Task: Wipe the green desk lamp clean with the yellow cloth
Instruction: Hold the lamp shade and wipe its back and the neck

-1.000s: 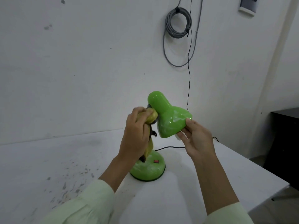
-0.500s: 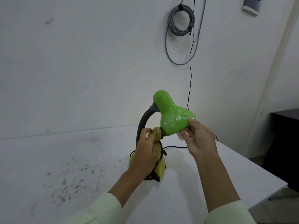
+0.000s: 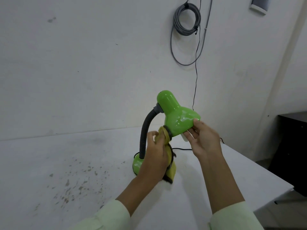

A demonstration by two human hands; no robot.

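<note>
The glossy green desk lamp (image 3: 176, 117) stands on the stained white table (image 3: 66, 163). The right hand (image 3: 204, 140), fingers curled around the shade's rim, steadies it so the left hand (image 3: 156, 156), closed on the crumpled yellow cloth (image 3: 166, 146), can rub that edge.

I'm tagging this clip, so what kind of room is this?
Probably a bare workroom or utility room: a stained white table, a grey cable coil hung on the plain wall, and a dark cabinet at the right.
</note>
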